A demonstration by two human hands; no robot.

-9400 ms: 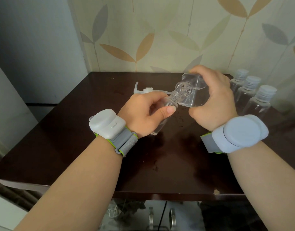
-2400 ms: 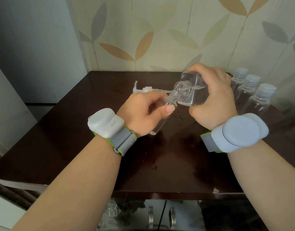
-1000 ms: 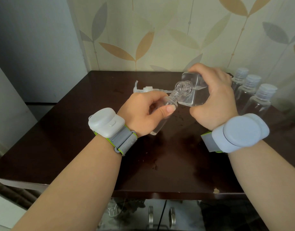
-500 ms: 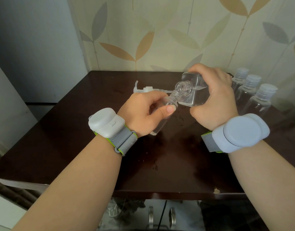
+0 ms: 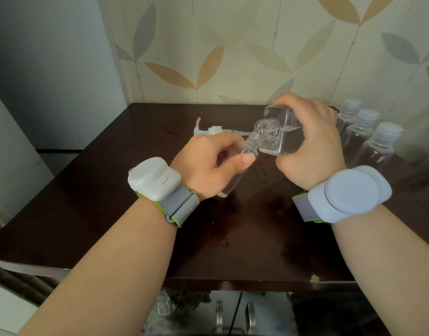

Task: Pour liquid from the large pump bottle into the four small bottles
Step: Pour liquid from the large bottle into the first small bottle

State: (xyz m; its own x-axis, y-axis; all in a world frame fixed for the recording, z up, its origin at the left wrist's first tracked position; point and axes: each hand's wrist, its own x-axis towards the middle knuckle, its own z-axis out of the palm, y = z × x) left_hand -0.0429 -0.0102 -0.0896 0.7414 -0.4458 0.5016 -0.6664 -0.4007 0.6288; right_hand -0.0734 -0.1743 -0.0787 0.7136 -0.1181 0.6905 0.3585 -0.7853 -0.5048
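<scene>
- The right hand [image 5: 310, 144] grips the large bottle [image 5: 280, 132] from above, fingers curled round its clear square body, tipping it down to the left so that its threaded open neck points toward the left hand.
- Clear liquid lies pooled in the lower part of the large bottle.
- The left hand [image 5: 206, 166] holds a small bottle [image 5: 235, 168], thumb across its front and fingers wrapped behind, tilted with its open mouth up and to the right.
- The mouth of the small bottle sits directly under the neck of the large bottle; the two openings are touching or very nearly so, and which cannot be told.
- Both bottles are held above the dark brown counter [image 5: 111, 202], near its middle toward the back.
- The pump head [image 5: 213, 130] lies on its side on the counter behind the left hand, its tube running right toward the bottles.
- Three capped bottles [image 5: 368, 139], clear with ribbed white caps, stand upright in a row at the right back of the counter, just beside the right hand.
- Small wet spots [image 5: 263, 172] show on the counter below the hands.
- Each wrist carries a strapped device: a white one [image 5: 154, 181] on the left, a pale blue round one [image 5: 349, 194] on the right.
- The leaf-patterned wall [image 5: 233, 49] rises behind the counter.
</scene>
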